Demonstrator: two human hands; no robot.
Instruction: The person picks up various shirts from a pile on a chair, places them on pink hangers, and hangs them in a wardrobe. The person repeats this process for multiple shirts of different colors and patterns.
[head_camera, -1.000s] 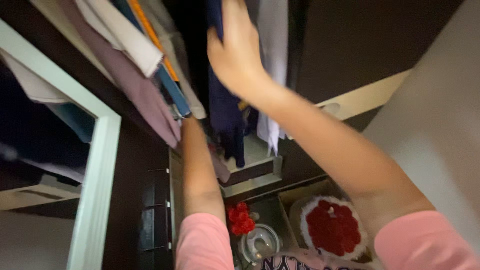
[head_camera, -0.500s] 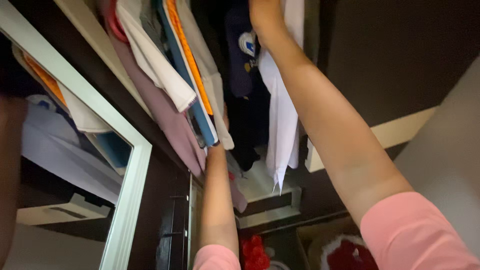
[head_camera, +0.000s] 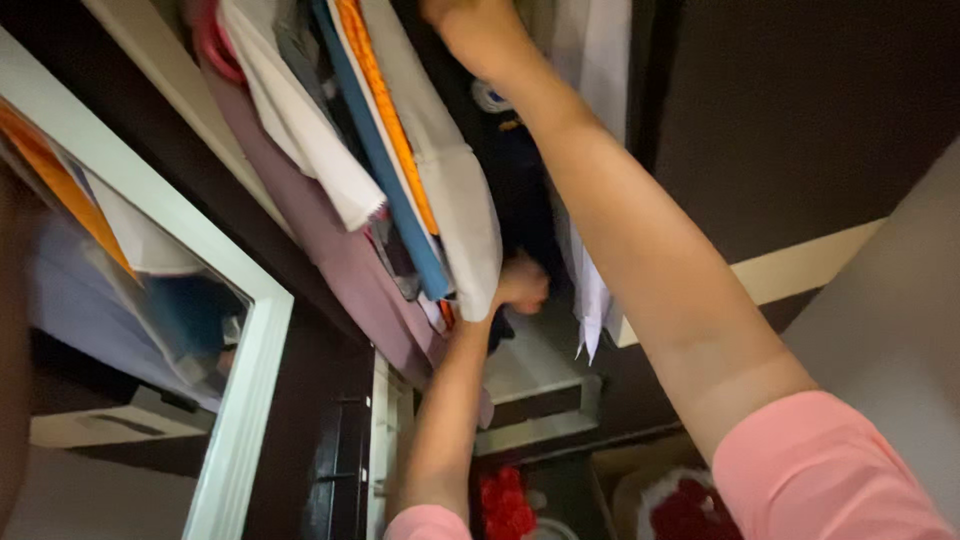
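Note:
My left hand (head_camera: 521, 284) reaches up into a wardrobe, fingers curled at the lower corner of a hanging cream garment (head_camera: 455, 190); whether it grips the cloth is unclear. Beside it hang a blue garment (head_camera: 385, 170), an orange one (head_camera: 375, 80) and a mauve one (head_camera: 340, 250). My right hand (head_camera: 455, 12) is raised to the top edge of the view, mostly cut off, in front of a dark navy garment (head_camera: 520, 170) with a badge. A white garment (head_camera: 590, 290) hangs just right of my right forearm. Both sleeves are pink.
A pale-framed mirrored door (head_camera: 250, 390) stands open at the left. Below the clothes is a light boxy shelf (head_camera: 540, 385). Red flowers (head_camera: 505, 500) and a round red-and-white thing (head_camera: 680, 505) lie at the bottom. A dark wardrobe wall (head_camera: 780, 120) is on the right.
My left hand has come out from behind the hanging clothes and now shows at the cream garment's hem. My right hand has gone higher and left, nearly out of view. The clothes have shifted.

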